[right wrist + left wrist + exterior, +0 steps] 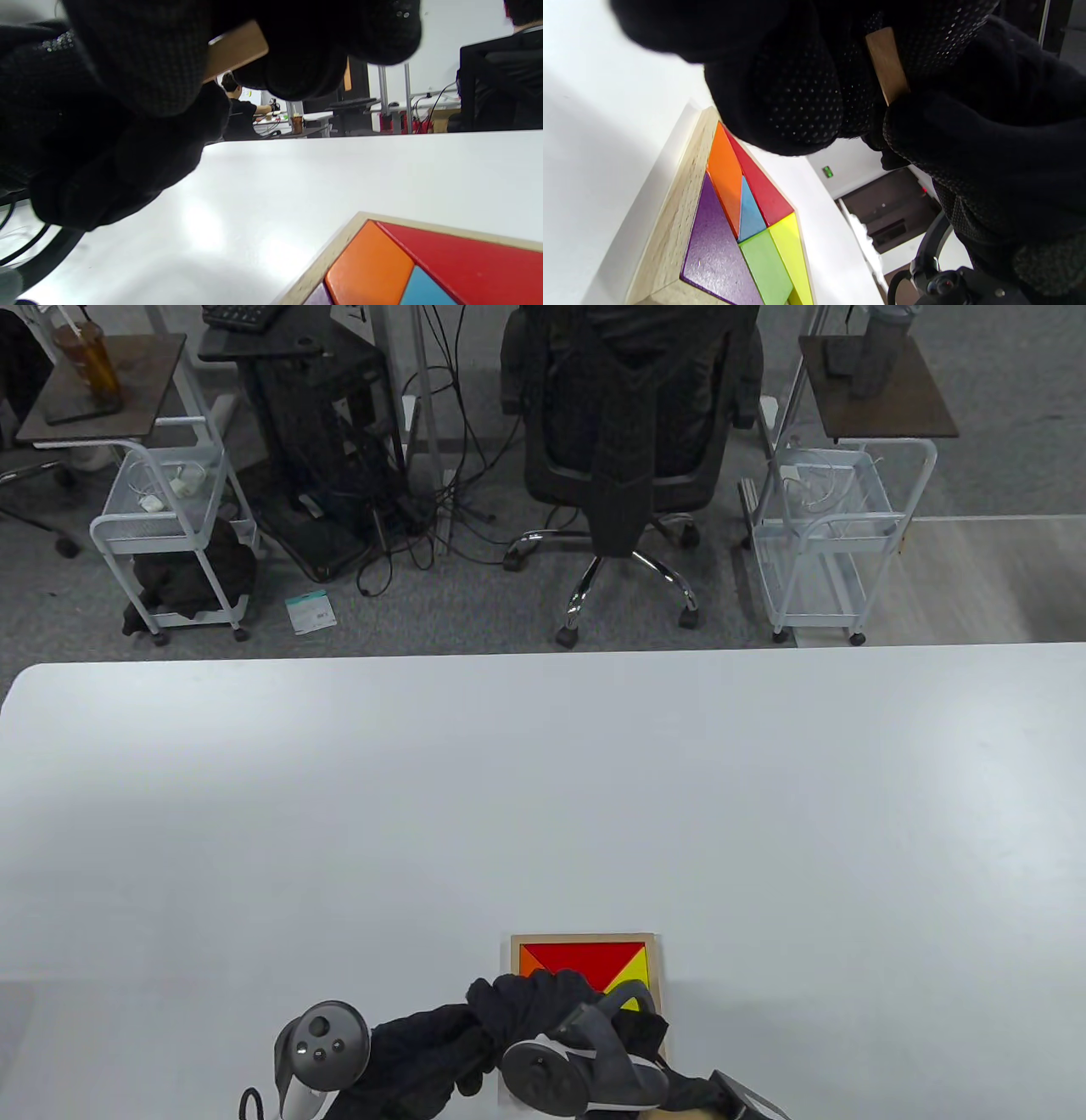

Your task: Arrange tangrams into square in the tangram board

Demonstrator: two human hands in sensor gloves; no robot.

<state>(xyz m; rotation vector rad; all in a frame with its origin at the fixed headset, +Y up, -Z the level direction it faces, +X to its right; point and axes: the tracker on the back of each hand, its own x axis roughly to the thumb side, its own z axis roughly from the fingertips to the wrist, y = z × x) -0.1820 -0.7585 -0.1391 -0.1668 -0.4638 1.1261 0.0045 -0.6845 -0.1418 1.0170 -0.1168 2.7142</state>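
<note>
Both my hands, left (509, 1010) and right (624, 1027), curl their fingers round one wooden piece (887, 63) above the board (657, 963) of coloured tangrams.

The tangram board (670, 237) has a pale, speckled beech-wood frame, and the pieces in it are an orange piece (725, 178), a red triangle (585, 960), a light blue triangle (751, 212), a yellow piece (789, 245), a green piece (765, 267) and a deep purple triangle (712, 254). Both the left hand (509, 1010) and the right hand (632, 1039) wear black gloves with a grid of tiny pale dots on the palm side, a tan wooden piece (887, 63) shows between the gloved fingers at the top of both wrist views, and the trackers are dark grey. The table (543, 797) is plain white, and the floor beyond it at the top of the table view is grey carpet.
</note>
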